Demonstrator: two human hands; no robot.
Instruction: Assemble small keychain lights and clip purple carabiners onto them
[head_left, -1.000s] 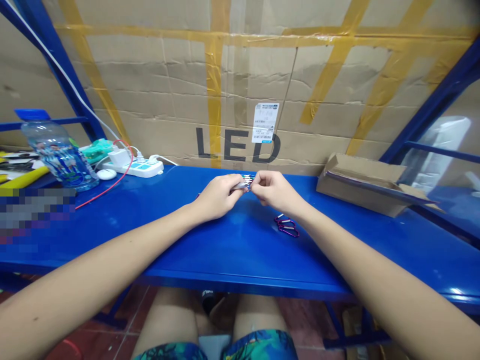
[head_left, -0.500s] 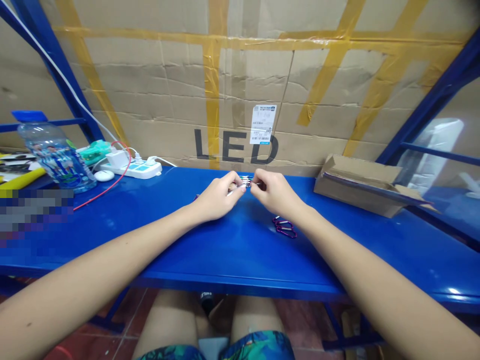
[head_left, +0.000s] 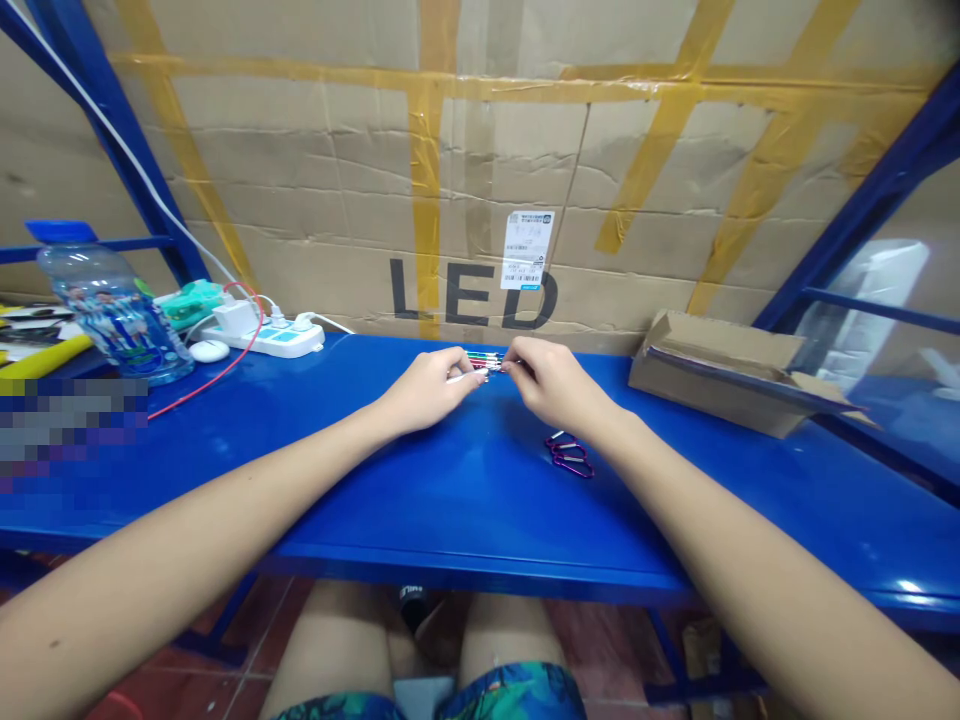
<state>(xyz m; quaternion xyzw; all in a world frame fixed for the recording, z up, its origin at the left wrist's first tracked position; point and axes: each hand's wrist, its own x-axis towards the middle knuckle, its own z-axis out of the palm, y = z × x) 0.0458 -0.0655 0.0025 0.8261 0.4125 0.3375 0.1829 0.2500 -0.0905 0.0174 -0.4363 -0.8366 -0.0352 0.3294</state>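
Both hands' fingers (head_left: 480, 377) on carabiners (head_left: 489, 360)

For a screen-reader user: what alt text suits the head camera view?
Two bare hands, left hand and right hand, pinch small colourful metal clips together over a blue table. Purple carabiners lie beside the right wrist, a cardboard box farther right.

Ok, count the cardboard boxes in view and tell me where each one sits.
2. A big taped cardboard box printed LED stands along the back of the blue table; a small flat cardboard box lies open on the table's right side. Others may be out of view.
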